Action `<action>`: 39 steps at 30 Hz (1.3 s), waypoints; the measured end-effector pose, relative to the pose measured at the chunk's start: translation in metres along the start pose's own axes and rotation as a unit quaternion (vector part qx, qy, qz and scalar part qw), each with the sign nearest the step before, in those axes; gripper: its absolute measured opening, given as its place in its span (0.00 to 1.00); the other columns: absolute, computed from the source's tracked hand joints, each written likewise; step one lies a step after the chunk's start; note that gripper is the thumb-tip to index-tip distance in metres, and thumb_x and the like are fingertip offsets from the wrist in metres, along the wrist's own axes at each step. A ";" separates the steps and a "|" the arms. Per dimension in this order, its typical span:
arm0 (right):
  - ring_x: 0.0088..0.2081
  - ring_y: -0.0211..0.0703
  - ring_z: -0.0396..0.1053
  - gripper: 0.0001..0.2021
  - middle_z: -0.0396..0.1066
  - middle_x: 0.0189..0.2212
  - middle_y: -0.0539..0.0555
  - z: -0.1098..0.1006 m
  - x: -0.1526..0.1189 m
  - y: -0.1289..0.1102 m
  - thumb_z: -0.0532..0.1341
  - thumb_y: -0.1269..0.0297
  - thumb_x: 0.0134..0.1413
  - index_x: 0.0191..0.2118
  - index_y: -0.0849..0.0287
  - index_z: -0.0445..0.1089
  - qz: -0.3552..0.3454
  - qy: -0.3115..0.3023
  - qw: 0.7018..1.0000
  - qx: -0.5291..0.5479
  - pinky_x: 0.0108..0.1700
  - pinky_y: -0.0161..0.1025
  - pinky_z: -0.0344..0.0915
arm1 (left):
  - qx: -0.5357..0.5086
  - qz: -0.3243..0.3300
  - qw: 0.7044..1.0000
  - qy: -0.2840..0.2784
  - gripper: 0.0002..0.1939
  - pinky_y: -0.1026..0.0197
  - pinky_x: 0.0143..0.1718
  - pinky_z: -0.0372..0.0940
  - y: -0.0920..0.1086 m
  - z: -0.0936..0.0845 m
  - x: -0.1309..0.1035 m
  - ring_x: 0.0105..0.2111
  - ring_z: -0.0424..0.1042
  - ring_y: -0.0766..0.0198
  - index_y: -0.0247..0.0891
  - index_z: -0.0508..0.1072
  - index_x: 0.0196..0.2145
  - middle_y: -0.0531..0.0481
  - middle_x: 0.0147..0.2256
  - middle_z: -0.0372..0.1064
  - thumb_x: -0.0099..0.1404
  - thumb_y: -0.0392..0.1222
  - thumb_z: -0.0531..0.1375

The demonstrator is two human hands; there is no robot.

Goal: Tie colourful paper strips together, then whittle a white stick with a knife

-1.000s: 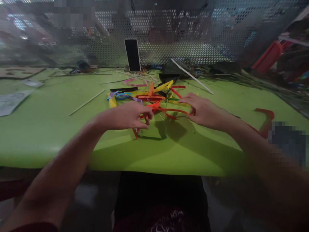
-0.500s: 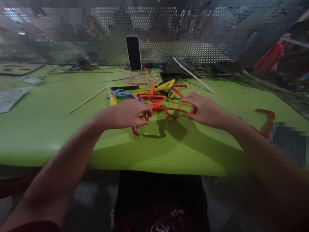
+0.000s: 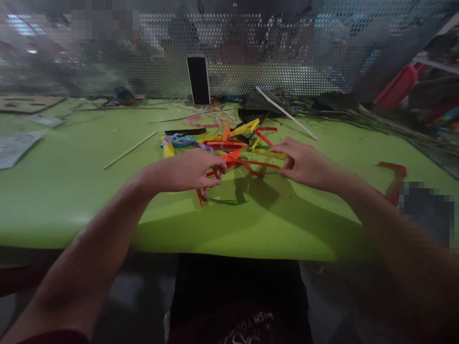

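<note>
Above the green table my left hand point(image 3: 190, 169) is closed, with thumb and fingers curled round the near end of a folded orange-red strip piece point(image 3: 231, 157). Out of that piece an orange strip point(image 3: 260, 164) stretches to the right. Its far end sits in the pinched fingers of my right hand point(image 3: 304, 162). A narrow red strip point(image 3: 200, 197) hangs below my left hand. Behind both hands lies a tangle of coloured strips, among them a yellow strip point(image 3: 247, 127), a blue strip point(image 3: 184, 140) and an orange woven piece point(image 3: 225, 143).
A phone point(image 3: 198, 80) leans upright against a perforated metal panel point(image 3: 272, 57). Thin sticks lie left, a pale stick point(image 3: 131, 149), and right, a white stick point(image 3: 287, 113). Dry leaf strips point(image 3: 387, 119) run along the right. A red strip point(image 3: 396, 177) rests near the right edge of the green table point(image 3: 89, 205).
Both hands keep nearly the same place and hold. The orange strip between them looks slightly straighter; the whole view has shifted a little.
</note>
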State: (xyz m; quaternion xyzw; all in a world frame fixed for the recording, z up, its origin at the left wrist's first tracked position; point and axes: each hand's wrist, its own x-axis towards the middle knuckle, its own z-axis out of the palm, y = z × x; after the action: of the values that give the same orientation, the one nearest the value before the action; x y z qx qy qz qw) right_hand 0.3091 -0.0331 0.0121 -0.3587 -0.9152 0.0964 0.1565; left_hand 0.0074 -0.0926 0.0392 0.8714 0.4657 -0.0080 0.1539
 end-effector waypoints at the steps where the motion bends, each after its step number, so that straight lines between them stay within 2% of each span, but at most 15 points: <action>1: 0.45 0.52 0.73 0.18 0.72 0.50 0.59 0.000 0.000 0.001 0.62 0.63 0.57 0.53 0.53 0.73 -0.001 0.000 1.000 0.002 0.46 0.48 0.70 | 0.000 0.003 1.000 0.000 0.12 0.61 0.40 0.61 0.000 0.000 0.000 0.36 0.74 0.62 0.39 0.75 0.42 0.49 0.38 0.76 0.67 0.43 0.56; 8: 0.44 0.52 0.73 0.21 0.72 0.52 0.57 -0.001 -0.004 0.011 0.62 0.63 0.57 0.57 0.50 0.72 -0.009 0.009 1.000 0.009 0.45 0.48 0.71 | -0.007 0.019 1.000 -0.003 0.13 0.61 0.41 0.61 -0.003 0.000 0.000 0.39 0.74 0.60 0.39 0.74 0.44 0.49 0.40 0.77 0.66 0.47 0.59; 12: 0.44 0.52 0.73 0.21 0.73 0.49 0.56 -0.002 -0.003 0.010 0.62 0.61 0.57 0.57 0.49 0.72 -0.003 0.013 1.000 0.003 0.44 0.48 0.71 | 0.003 0.032 0.999 -0.022 0.20 0.61 0.42 0.62 -0.005 0.000 -0.005 0.42 0.75 0.58 0.40 0.72 0.49 0.48 0.43 0.76 0.62 0.50 0.64; 16: 0.43 0.53 0.73 0.19 0.73 0.48 0.57 -0.004 -0.002 0.005 0.62 0.60 0.57 0.55 0.50 0.74 0.008 0.007 1.000 0.002 0.43 0.48 0.71 | 0.013 0.048 0.998 -0.042 0.23 0.61 0.42 0.62 -0.007 0.001 -0.008 0.44 0.74 0.57 0.41 0.69 0.53 0.48 0.47 0.75 0.61 0.48 0.64; 21: 0.44 0.53 0.73 0.18 0.72 0.49 0.57 -0.003 -0.002 0.004 0.62 0.61 0.57 0.54 0.50 0.74 0.006 0.005 1.000 0.011 0.45 0.50 0.70 | 0.012 0.052 0.998 -0.037 0.22 0.61 0.41 0.62 -0.007 0.003 -0.006 0.42 0.73 0.58 0.41 0.68 0.53 0.47 0.47 0.74 0.61 0.43 0.62; 26: 0.45 0.52 0.73 0.21 0.71 0.52 0.58 -0.001 -0.003 0.007 0.62 0.66 0.56 0.56 0.51 0.72 -0.010 -0.008 1.000 0.001 0.46 0.48 0.71 | 0.013 0.048 0.998 -0.035 0.18 0.61 0.40 0.61 -0.004 0.003 -0.004 0.40 0.72 0.59 0.40 0.69 0.51 0.47 0.44 0.74 0.63 0.41 0.60; 32: 0.45 0.52 0.72 0.22 0.71 0.50 0.59 0.001 -0.002 0.008 0.61 0.69 0.55 0.56 0.53 0.71 -0.010 -0.012 1.000 -0.017 0.44 0.47 0.71 | 0.001 0.055 0.998 -0.025 0.15 0.62 0.37 0.59 -0.007 0.008 0.000 0.36 0.71 0.61 0.39 0.70 0.47 0.48 0.42 0.73 0.62 0.39 0.60; 39: 0.44 0.51 0.72 0.23 0.72 0.49 0.58 0.005 -0.002 0.013 0.62 0.70 0.53 0.56 0.53 0.72 -0.036 0.013 0.999 -0.002 0.45 0.45 0.70 | -0.019 0.066 0.997 -0.021 0.17 0.62 0.37 0.59 -0.013 0.010 0.006 0.37 0.70 0.61 0.37 0.70 0.48 0.48 0.41 0.73 0.61 0.40 0.61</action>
State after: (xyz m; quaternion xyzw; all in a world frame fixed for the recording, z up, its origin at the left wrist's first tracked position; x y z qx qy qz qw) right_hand 0.3171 -0.0254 0.0033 -0.3274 -0.9254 0.0843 0.1711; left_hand 0.0017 -0.0844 0.0253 0.8967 0.4040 -0.0070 0.1807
